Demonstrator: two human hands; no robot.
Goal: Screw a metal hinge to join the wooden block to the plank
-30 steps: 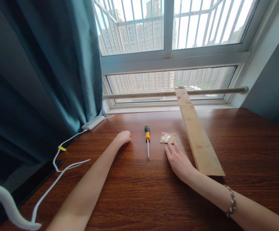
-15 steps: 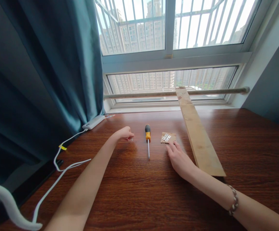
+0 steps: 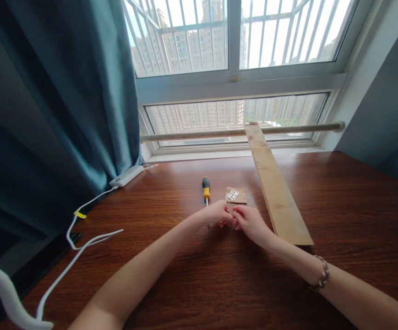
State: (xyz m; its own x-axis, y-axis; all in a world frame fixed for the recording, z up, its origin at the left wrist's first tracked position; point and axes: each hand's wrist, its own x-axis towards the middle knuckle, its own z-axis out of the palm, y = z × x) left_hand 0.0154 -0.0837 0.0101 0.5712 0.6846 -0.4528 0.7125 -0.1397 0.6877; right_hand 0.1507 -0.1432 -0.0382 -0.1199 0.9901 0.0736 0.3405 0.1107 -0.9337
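My left hand [image 3: 220,213] is closed, its fingertips pinched over small shiny metal pieces that look like screws and are mostly hidden. My right hand [image 3: 249,222] meets it from the right, thumb and fingers curled together at the left fingertips; what lies between them is too small to make out. Just beyond the hands, a silver hinge [image 3: 232,195] rests on a small piece of cardboard [image 3: 242,196]. A screwdriver [image 3: 206,187] with a black and yellow handle lies left of it, its shaft partly covered by my left hand.
A long wooden board [image 3: 277,192] slopes from the table [image 3: 171,270] up onto a rail [image 3: 215,134] before the window. At left are a white power strip [image 3: 127,176], a white cable [image 3: 56,286] and a blue curtain [image 3: 116,91].
My left hand has moved right, past the screwdriver, to meet my right hand. My right hand has drawn back from the cardboard and curled its fingers. The view has shifted slightly.
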